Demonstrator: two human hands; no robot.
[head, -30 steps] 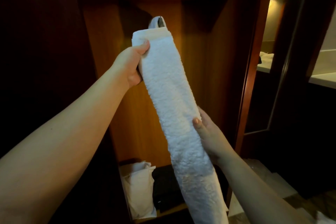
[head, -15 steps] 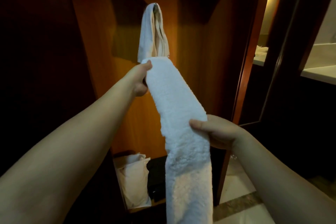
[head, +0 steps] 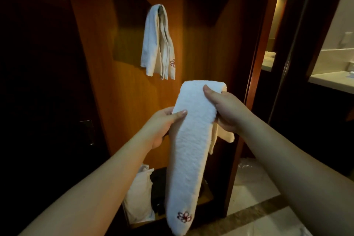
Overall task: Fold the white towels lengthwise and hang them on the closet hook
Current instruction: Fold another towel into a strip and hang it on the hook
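Observation:
A long white towel (head: 193, 145), folded into a narrow strip with a red flower mark near its lower end, hangs in front of me. My left hand (head: 162, 126) grips its left edge with the thumb on top. My right hand (head: 228, 109) grips the folded upper end, thumb on the front. Another white towel (head: 155, 44) with the same flower mark hangs from the closet hook (head: 161, 6) on the wooden back panel, above and left of the held towel.
A white bag (head: 139, 197) and a dark item sit on the closet floor. A dark closet door with a handle (head: 88, 130) stands at left. At right, a doorway leads to a bathroom counter (head: 329, 80). Pale tile floor (head: 268, 216) lies below.
I have drawn the towel back from the hook and lowered it. My right hand moved up to the folded top end; my left hand slid down the left edge. The hung towel now shows fully.

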